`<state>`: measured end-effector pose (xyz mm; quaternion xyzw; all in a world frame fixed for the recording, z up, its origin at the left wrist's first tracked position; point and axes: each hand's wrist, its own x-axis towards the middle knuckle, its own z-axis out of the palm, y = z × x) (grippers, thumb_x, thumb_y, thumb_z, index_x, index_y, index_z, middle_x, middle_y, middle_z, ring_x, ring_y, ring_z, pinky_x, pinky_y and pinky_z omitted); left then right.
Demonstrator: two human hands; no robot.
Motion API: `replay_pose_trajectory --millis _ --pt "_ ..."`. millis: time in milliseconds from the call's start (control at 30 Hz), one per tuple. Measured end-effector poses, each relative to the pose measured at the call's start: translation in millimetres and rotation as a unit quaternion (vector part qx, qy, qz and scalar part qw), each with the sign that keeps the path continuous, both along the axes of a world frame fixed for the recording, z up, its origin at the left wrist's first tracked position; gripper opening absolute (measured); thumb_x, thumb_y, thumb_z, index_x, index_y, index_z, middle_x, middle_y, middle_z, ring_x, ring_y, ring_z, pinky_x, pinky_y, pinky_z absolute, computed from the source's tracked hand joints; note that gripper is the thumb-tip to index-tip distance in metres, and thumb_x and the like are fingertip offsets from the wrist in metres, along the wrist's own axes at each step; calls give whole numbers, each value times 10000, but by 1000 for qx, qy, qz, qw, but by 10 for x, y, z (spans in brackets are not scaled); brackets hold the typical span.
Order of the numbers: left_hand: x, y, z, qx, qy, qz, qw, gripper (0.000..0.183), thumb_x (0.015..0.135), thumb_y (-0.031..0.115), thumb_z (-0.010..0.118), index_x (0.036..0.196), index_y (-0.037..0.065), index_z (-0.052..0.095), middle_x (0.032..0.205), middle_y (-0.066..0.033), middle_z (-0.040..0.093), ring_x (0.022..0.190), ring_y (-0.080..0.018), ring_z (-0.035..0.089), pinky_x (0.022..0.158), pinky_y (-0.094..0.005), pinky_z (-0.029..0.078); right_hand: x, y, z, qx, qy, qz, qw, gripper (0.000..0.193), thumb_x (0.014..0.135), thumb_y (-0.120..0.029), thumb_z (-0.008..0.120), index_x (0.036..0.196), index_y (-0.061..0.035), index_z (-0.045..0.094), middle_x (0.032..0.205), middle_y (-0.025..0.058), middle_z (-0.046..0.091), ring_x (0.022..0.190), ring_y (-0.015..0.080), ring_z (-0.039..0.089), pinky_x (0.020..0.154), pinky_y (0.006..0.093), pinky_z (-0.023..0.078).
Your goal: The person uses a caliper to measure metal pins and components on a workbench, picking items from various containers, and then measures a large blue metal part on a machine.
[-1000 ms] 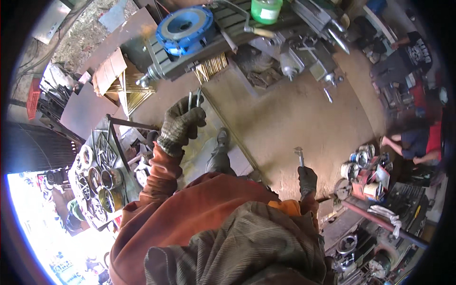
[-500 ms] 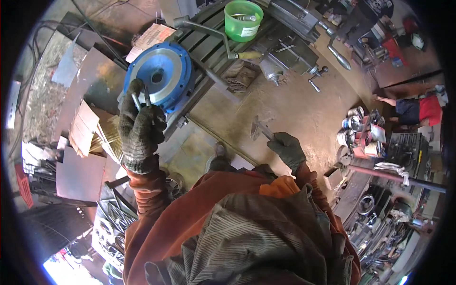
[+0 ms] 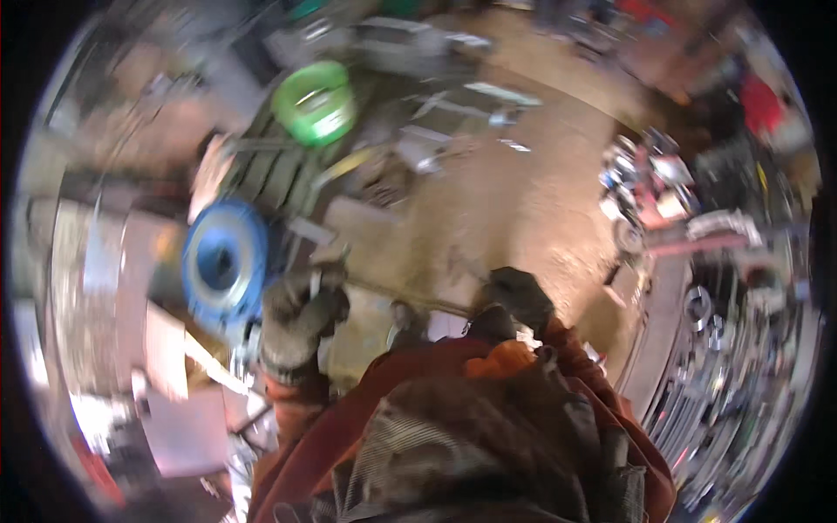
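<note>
Motion smears the whole view. My left hand (image 3: pixel 303 321), in a dark knitted glove, is closed near the right side of a blue ring-shaped metal part (image 3: pixel 197 288) with a central hole. A short shiny metal rod (image 3: pixel 316 283) sticks up from its fingers. My right hand (image 3: pixel 520 296), in a dark glove, is held over the floor in front of me, its fingers curled. A faint hammer-like tool (image 3: pixel 462 263) extends from it toward the upper left; its exact kind is too blurred to tell.
A green plastic tub (image 3: pixel 314 103) stands on the slotted machine table (image 3: pixel 270 179) beyond the blue part. Paint-stained cans (image 3: pixel 621 174) cluster on the right. Metal stock and tools crowd the lower-right bench. Cardboard (image 3: pixel 166 349) lies at the left.
My view has swung, shifting the tub and blue part left and the tub lower in the picture. My left hand now appears beside the blue part instead of over its edge.
</note>
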<state>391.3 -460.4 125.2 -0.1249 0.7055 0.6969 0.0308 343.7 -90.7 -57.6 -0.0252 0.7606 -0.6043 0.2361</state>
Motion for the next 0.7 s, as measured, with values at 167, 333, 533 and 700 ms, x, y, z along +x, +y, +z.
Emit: replay_pose_trajectory --millis 167,333,533,700 --pt "-457 945 -180 -7 -5 -78 997 508 709 126 741 1195 16 639 890 -134 736 647 -171 676 482 -264 486 -278 681 -204 99 222 84 966 441 910 -435 720 1125 -51 702 1032 178 714 982 343 689 868 423 542" --pt "-1158 2245 -283 27 22 -92 995 457 706 40 723 1150 -30 641 885 -158 728 655 -175 667 479 -255 464 -456 1729 -8 161 49 29 985 533 891 -461 724 1228 -51 679 1080 183 724 1029 346 688 901 432 535" --pt "-2154 3436 -486 35 -14 -116 993 243 868 139 731 1033 -2 622 720 -96 687 489 -97 572 374 -211 364 -737 2930 390 160 22 -41 986 564 905 -469 695 1261 -33 667 1192 205 699 1105 361 666 959 439 519" --pt "-2987 4269 -430 44 -40 -210 976 263 862 177 738 1044 20 632 716 -82 679 500 -96 569 379 -211 377 -948 3606 288 172 -45 -169 969 566 919 -462 706 1274 -24 659 1222 212 686 1127 333 660 986 403 510"
